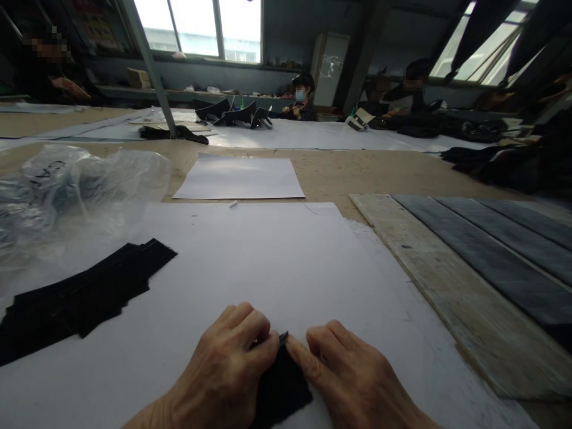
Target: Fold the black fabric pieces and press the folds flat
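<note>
A small black fabric piece (283, 390) lies on the white paper sheet (250, 262) at the bottom middle. My left hand (227, 363) is closed on its upper left edge, thumb and curled fingers pinching near the tip. From the other side, my right hand (353, 375) meets the same tip with its index finger pressed along the upper right edge and its other fingers curled. The two hands almost touch at the top of the piece. Part of the fabric is hidden under my left hand. Off to the left is a fanned stack of black pieces (89, 298).
Clear plastic bags (80, 185) lie at the left. A worn board (429, 268) with dark grey strips (496, 238) rests at the right. Beyond is a smaller white sheet (243, 177). A slanted metal pole (152, 68) stands farther back. Several people sit around the far tables.
</note>
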Demonstrator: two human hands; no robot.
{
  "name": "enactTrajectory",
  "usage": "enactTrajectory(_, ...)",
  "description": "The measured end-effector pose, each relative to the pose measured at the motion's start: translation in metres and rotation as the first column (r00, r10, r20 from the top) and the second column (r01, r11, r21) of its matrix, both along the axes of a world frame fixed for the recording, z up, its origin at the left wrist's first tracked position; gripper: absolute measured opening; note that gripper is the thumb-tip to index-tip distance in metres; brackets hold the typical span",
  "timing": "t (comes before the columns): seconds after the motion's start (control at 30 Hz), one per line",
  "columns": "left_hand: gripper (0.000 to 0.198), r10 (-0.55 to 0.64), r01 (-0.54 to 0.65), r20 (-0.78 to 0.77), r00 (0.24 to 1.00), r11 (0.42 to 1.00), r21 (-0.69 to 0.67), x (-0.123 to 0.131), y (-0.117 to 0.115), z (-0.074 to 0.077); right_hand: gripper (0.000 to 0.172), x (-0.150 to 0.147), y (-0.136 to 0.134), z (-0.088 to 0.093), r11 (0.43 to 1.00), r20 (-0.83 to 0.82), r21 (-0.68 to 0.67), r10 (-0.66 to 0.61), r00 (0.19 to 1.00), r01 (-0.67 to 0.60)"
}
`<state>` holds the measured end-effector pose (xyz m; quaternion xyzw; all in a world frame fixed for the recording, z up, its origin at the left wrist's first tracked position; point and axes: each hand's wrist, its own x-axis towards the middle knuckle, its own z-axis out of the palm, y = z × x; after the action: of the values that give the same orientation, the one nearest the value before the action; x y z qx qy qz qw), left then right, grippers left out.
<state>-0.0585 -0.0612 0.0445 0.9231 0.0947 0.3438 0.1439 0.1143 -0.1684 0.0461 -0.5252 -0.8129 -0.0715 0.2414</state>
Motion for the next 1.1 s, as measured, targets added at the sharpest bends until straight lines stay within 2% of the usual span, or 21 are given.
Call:
enactTrajectory(0.23, 0.022, -0.079, 0.083, -0.095, 0.992, 0.995, 0.046, 0.002, 0.002, 0.002, 0.033, 0.000, -0.001, 0.002, 1.000, -0.023, -0.007, -0.004, 1.000, 0.004)
enactTrajectory(0.5, 0.027, -0.113, 0.122, -0.087, 0.990, 0.987, 0.101, 0.003, 0.000, 0.002, 0.031, 0.005, -0.002, 0.004, 0.995, -0.307, -0.086, -0.067, 0.949, 0.042)
enactTrajectory(0.57, 0.025, -0.118, 0.127, -0.086, 0.989, 0.986, 0.109, 0.003, 0.000, 0.003, 0.033, 0.005, -0.003, 0.003, 0.998, -0.281, -0.046, -0.053, 0.958, 0.042)
enactTrajectory(0.67, 0.024, -0.121, 0.130, -0.096, 0.988, 0.987, 0.091, 0.004, -0.001, 0.003, 0.033, 0.002, -0.002, 0.001, 0.999, -0.161, 0.044, 0.002, 0.987, 0.005)
enactTrajectory(0.73, 0.024, -0.129, 0.137, -0.099, 0.987, 0.987, 0.081, 0.005, -0.001, 0.002, 0.032, -0.002, 0.000, 0.001, 0.998, -0.081, 0.056, 0.016, 0.997, -0.012)
enactTrajectory(0.93, 0.027, -0.139, 0.150, -0.126, 0.982, 0.986, 0.079, 0.001, 0.000, 0.004, 0.033, -0.008, 0.005, 0.007, 0.999, 0.087, 0.013, 0.030, 0.996, -0.031)
enactTrajectory(1.1, 0.019, -0.102, 0.100, -0.067, 0.993, 0.994, -0.037, -0.021, 0.004, 0.007, 0.035, -0.007, 0.003, 0.006, 0.999, 0.111, -0.040, 0.033, 0.993, -0.029)
